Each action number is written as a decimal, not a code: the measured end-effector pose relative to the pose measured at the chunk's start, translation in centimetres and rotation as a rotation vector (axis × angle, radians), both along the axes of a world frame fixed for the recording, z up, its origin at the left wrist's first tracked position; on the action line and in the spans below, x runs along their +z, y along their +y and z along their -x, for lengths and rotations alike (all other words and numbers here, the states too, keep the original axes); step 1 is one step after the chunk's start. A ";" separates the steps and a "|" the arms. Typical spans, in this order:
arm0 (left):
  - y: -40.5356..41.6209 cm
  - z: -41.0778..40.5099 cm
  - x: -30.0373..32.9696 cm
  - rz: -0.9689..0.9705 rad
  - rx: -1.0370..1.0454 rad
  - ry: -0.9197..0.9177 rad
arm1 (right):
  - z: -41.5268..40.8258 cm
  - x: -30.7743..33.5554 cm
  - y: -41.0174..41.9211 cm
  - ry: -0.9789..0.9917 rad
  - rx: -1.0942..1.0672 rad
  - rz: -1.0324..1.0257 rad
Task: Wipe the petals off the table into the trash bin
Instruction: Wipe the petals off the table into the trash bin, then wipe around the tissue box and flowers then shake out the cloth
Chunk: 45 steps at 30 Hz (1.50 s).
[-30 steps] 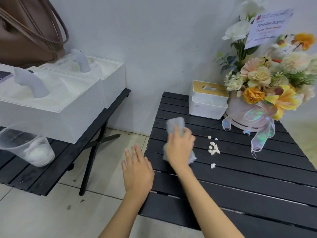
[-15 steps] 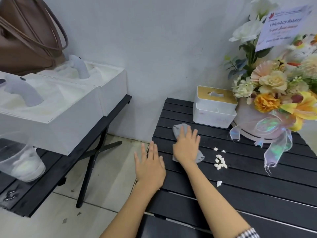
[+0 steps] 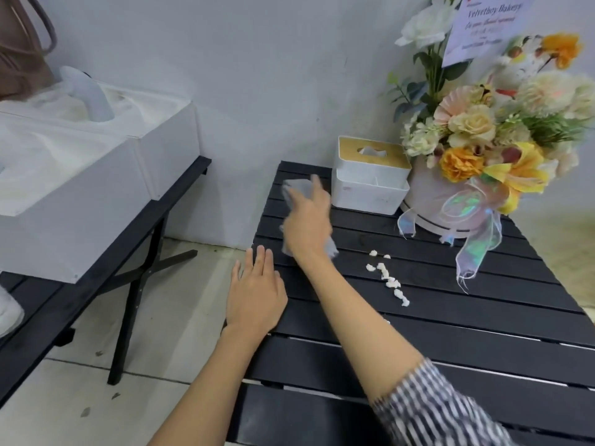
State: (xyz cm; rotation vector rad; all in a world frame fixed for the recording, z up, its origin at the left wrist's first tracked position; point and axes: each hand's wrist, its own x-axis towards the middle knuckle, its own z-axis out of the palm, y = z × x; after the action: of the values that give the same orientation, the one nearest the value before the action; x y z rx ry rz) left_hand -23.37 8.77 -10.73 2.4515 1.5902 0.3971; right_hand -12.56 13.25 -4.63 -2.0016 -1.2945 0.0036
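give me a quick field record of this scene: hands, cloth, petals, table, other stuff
right hand: holds the grey cloth, blurred, over the back left part of the table
left hand: flat, fingers straight, at the table's left edge
petals: small white bits in a loose line on the slats, right of the right hand, apart from the cloth
table: black, slatted
tissue box: white, at the back by the wall
flower arrangement: in a round box with a ribbon, right of the tissue box
trash bin: not in view
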 end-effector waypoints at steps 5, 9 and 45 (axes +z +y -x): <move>0.2 -0.2 -0.9 -0.091 0.008 -0.012 | 0.3 -5.5 5.4 -0.183 0.197 0.340; 0.5 -0.1 -1.2 -0.076 0.004 0.001 | -2.7 -4.8 6.9 -0.161 0.145 0.348; 0.4 -0.2 -0.5 0.009 0.038 -0.060 | -7.2 0.4 -6.9 -0.097 -0.280 0.031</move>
State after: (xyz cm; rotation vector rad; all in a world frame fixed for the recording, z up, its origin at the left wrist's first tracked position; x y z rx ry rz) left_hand -23.18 9.18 -11.25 2.3825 1.6121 0.4636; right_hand -5.37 6.37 -4.26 -2.2176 -1.0673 -0.2096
